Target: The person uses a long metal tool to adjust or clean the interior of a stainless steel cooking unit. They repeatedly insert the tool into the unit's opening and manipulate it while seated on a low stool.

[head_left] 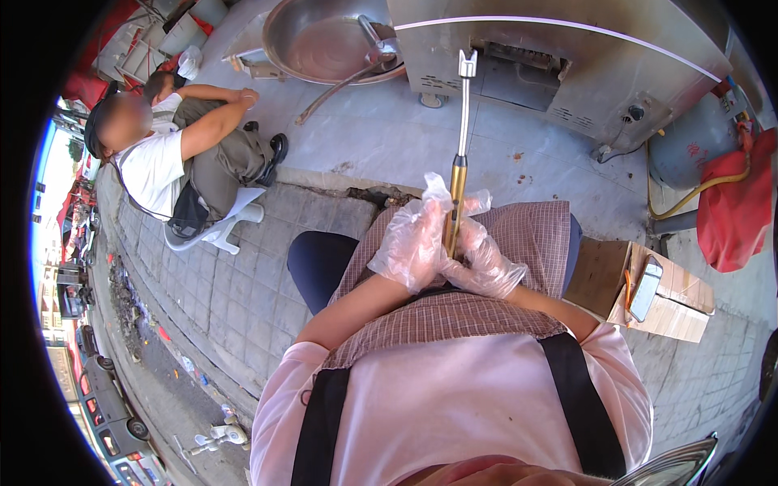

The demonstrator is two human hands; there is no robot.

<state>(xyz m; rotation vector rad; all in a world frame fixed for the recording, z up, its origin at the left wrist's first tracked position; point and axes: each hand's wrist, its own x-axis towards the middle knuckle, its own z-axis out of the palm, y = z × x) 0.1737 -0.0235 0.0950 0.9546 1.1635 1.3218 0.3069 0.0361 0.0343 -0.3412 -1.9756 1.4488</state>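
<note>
Both my hands wear clear, loose plastic gloves and meet in front of my lap. Between them stands a long-necked lighter (455,206) with a gold handle, a thin silver neck and a forked tip, pointing away from me. My left hand (408,247) is closed against the left side of the handle. From the right, the fingers of my right hand (484,255) curl around its lower part. The gloves hide the handle's bottom end. Under my wrists lies a brown checked apron (519,235) over my knees.
Ahead stands a steel stove cabinet (600,65) with a dark opening; a large metal pan (320,36) is at its left. A gas cylinder (689,150) and red cloth (737,206) are right. Nearby, a cardboard box (600,279) bears a phone (646,289). A seated person (154,174) is left.
</note>
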